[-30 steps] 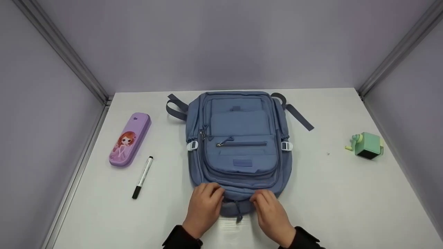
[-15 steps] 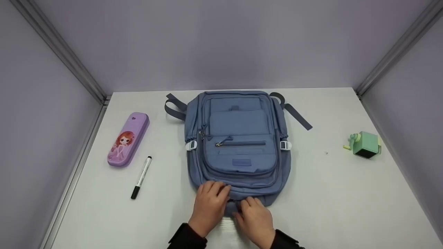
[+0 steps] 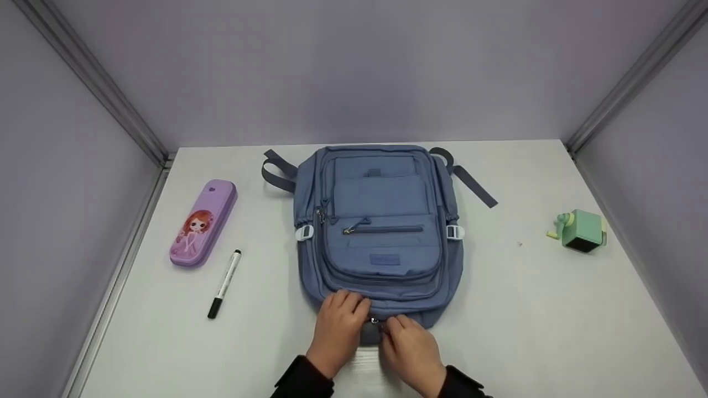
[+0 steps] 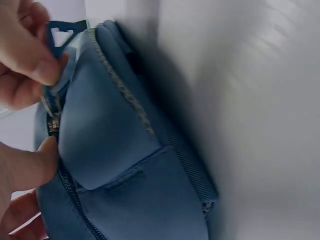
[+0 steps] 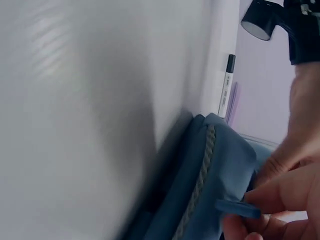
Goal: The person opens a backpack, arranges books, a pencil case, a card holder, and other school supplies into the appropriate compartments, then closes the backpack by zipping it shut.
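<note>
A blue backpack (image 3: pixel 381 199) lies flat with its front pocket up. My left hand (image 3: pixel 342 326) grips its near edge, thumb beside the dark zipper (image 4: pixel 75 200) and fingers on the other side. Just to the right, my right hand (image 3: pixel 410 348) pinches the blue zipper pull (image 5: pixel 239 208) between thumb and fingers. The metal zipper slider (image 4: pixel 53 123) shows between the two hands in the left wrist view.
Left of the backpack lie a purple pencil case (image 3: pixel 203 224) with a cartoon girl and a black-capped white marker (image 3: pixel 224 284). A green crank pencil sharpener (image 3: pixel 584 229) stands at the right. Dark straps (image 3: pixel 475 187) spread from the far corners. Grey walls (image 3: pixel 354 72) enclose the table.
My right hand has moved left from the backpack's edge and taken hold of the hanging zipper pull. My left hand has shifted slightly right along the edge.
</note>
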`<state>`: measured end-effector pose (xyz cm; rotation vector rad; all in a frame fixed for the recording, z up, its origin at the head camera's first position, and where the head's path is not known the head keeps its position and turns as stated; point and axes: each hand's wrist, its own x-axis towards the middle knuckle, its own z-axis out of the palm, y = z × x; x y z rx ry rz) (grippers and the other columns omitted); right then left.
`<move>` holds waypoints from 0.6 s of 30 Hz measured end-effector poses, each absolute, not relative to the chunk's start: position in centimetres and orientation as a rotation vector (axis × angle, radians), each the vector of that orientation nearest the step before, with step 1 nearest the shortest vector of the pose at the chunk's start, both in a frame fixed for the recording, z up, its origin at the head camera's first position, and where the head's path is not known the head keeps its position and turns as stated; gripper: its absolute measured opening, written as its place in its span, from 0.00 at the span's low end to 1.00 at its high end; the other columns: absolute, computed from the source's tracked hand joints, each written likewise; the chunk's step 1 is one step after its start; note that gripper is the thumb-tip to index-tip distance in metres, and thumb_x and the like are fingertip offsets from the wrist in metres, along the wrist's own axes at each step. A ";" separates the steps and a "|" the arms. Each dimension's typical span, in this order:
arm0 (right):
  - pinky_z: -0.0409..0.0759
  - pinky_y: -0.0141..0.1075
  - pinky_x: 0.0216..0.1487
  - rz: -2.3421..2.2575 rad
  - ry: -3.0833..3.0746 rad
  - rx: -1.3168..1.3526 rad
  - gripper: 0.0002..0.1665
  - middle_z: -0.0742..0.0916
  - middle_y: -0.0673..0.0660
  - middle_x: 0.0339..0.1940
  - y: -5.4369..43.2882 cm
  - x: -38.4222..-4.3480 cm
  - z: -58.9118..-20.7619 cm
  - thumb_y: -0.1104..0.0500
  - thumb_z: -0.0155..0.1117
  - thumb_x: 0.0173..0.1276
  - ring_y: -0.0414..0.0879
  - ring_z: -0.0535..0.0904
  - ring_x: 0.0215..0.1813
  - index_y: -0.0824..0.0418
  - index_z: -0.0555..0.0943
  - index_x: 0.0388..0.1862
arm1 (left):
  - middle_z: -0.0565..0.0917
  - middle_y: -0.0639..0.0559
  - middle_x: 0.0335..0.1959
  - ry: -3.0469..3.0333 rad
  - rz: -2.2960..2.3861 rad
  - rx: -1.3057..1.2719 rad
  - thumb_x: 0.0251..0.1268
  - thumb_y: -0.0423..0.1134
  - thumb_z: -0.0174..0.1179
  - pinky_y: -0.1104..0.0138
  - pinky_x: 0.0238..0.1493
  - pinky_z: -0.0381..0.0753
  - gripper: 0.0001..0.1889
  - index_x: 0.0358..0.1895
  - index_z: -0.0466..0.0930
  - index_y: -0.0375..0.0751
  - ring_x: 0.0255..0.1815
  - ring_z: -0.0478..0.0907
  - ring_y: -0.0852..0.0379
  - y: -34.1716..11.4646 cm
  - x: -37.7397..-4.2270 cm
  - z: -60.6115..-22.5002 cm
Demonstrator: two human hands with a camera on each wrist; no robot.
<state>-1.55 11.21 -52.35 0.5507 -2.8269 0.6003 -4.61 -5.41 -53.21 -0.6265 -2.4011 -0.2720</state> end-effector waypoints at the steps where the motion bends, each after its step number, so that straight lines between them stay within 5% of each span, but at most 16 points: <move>1: 0.72 0.34 0.25 0.629 -2.835 0.560 0.09 0.79 0.49 0.22 11.5 -1.6 -52.2 0.64 0.69 0.59 0.43 0.76 0.24 0.57 0.77 0.27 | 0.81 0.55 0.31 -2.390 -0.266 -0.625 0.41 0.30 0.74 0.64 0.39 0.76 0.13 0.34 0.84 0.46 0.34 0.75 0.57 -5.4 -4.7 -53.4; 18: 0.66 0.27 0.25 0.777 -2.912 0.546 0.13 0.79 0.44 0.21 17.7 -2.7 -51.0 0.65 0.69 0.60 0.30 0.68 0.23 0.52 0.74 0.27 | 0.78 0.53 0.24 -2.315 -0.266 -0.603 0.37 0.22 0.65 0.65 0.33 0.70 0.14 0.27 0.80 0.45 0.27 0.71 0.56 -5.4 -5.4 -53.9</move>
